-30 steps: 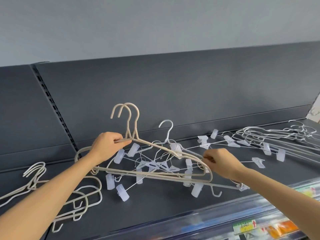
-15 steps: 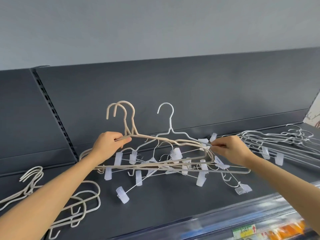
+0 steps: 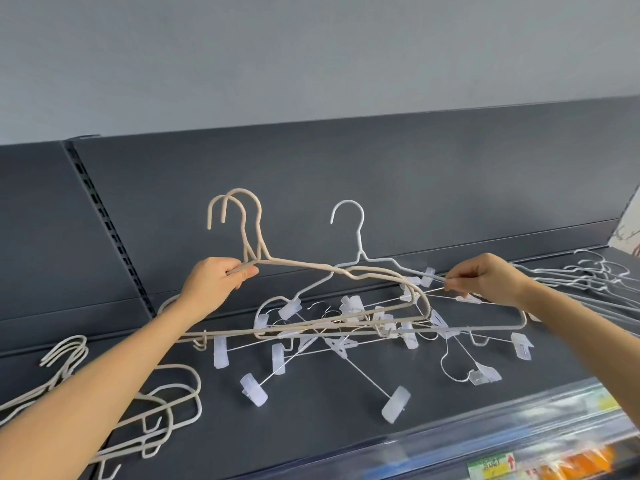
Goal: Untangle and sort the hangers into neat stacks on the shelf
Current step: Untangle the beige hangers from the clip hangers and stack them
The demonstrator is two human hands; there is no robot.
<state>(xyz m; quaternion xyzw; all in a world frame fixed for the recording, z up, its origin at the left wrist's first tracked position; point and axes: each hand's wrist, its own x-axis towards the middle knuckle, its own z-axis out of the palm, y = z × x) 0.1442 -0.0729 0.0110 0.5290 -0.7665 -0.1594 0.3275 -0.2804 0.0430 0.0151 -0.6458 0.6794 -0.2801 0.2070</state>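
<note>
The grip of the left hand [image 3: 216,284] was closed round the necks of two thick beige coated hangers [image 3: 304,268], which were held upright, hooks up. The grip of the right hand [image 3: 491,282] was narrowed to a fingertip pinch on the shoulder wire of a thin white wire clip hanger [image 3: 360,233], also raised hook up. Beneath both, a tangle of clear-clipped wire hangers [image 3: 332,344] was spread on the dark grey shelf [image 3: 346,441]. A stack of beige hangers [image 3: 173,407] was laid at the left, a stack of white wire hangers [image 3: 588,275] at the right.
</note>
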